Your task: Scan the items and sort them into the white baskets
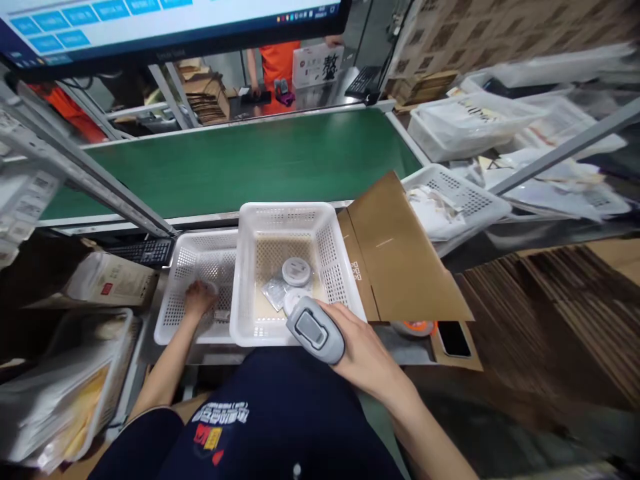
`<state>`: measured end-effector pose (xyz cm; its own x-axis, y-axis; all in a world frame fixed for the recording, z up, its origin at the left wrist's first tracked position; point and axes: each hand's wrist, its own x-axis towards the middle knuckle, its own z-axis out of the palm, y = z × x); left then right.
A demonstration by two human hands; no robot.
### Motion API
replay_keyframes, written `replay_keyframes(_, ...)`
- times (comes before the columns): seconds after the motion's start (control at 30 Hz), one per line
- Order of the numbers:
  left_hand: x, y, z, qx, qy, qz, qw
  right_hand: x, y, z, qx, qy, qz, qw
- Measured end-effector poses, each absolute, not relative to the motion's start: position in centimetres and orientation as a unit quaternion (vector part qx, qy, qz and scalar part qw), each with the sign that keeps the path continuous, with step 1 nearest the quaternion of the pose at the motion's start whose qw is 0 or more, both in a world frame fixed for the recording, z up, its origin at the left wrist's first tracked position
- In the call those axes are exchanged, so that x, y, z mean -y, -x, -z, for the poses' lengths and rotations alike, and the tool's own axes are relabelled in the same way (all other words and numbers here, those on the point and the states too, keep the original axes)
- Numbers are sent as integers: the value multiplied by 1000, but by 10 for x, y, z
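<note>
My right hand point(357, 337) is wrapped round a grey handheld barcode scanner point(315, 330), which hangs over the near edge of a white plastic basket point(245, 267). Inside that basket lie a round white-lidded container point(296, 271), a second round white one point(295, 300) partly behind the scanner, and a clear plastic packet point(275, 292). My left hand point(199, 298) reaches into another white basket point(167, 320) on the left, its fingers curled beside a pale, roundish item that is hard to make out. A small pale packet point(222, 315) lies near that hand.
An open cardboard box point(395, 260) stands right of the middle basket, with a phone point(454, 339) nearby. Beyond runs a green conveyor belt point(260, 157), under a monitor point(165, 30). A person in orange point(277, 63) is across it. Flattened cartons point(545, 327) fill the right.
</note>
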<state>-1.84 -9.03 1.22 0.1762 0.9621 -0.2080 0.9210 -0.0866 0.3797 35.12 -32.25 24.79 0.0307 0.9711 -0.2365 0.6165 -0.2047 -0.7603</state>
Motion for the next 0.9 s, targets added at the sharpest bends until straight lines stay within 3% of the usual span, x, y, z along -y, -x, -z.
replay_keyframes(0.1,75,-14,-58,-634,-750,-153,107,313,-348,-246,584,687,-367,230)
replay_keyframes(0.2,66,-60,-118,-534,-802,-268,15,303,-345,-247,576,700,-352,234)
replay_keyframes(0.3,66,-102,-157,-410,-858,-309,-4,295,-342,-250,564,715,-346,227)
replay_keyframes(0.37,61,-122,-165,-340,-891,-298,37,294,-341,-252,560,721,-342,224)
replay_keyframes(0.47,46,-139,-157,-331,-910,-218,120,297,-341,-252,552,730,-329,233)
replay_keyframes(0.57,37,-144,-151,-358,-924,-70,117,299,-343,-252,539,743,-328,223)
replay_keyframes(0.73,50,-170,-158,-287,-942,150,85,281,-346,-255,528,777,-333,79)
replay_keyframes(0.9,47,-213,-156,-250,-927,260,102,251,-343,-254,556,770,-312,38)
